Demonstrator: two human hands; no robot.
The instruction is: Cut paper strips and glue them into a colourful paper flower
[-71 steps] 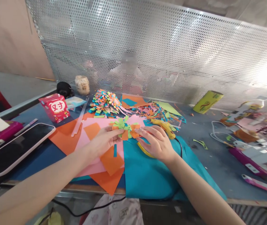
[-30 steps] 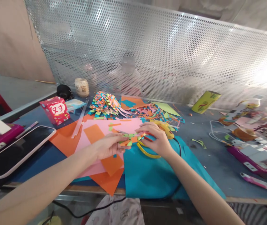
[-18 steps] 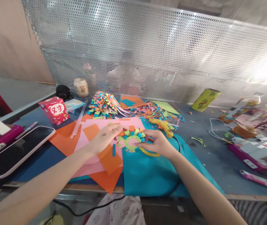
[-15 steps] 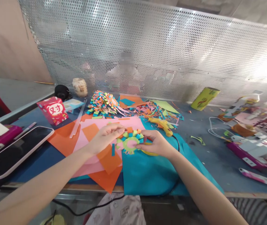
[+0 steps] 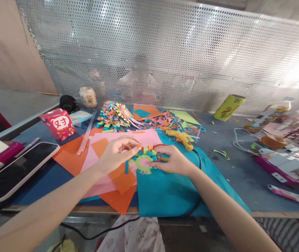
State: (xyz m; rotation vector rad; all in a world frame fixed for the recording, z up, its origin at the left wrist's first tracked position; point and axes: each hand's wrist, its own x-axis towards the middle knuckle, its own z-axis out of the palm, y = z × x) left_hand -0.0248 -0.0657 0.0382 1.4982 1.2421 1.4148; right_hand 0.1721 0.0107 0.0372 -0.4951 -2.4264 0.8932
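- We hold a small round paper rosette [image 5: 143, 160], a green ring with folded tabs of blue, orange and green around its rim, just above the near edge of the large pink paper sheet [image 5: 118, 140], where that sheet meets a teal paper sheet [image 5: 170, 192].
- Our left hand [image 5: 115, 155] pinches the rosette's left upper rim, with thumb and forefinger closed on the tabs.
- Our right hand [image 5: 174, 159] grips the right rim, fingers curled in on the paper.
- Orange paper pieces [image 5: 123, 182] lie on and under the pink sheet, at its near side.
- A yellow glue gun [image 5: 180, 137] rests just past the pink sheet's right far corner, its black cord running towards us over the teal sheet.
- A heap of finished multicoloured paper rosettes [image 5: 114, 115] sits beyond the pink sheet's far edge, with loose coloured paper scraps [image 5: 170, 122] to the right of that heap.
- A red carton with white characters [image 5: 57, 123] stands left of the pink sheet, and a dark tablet in a white case [image 5: 15, 171] lies further left still.
- Behind a perforated metal screen [image 5: 191, 59], beyond the heap, another person sits.
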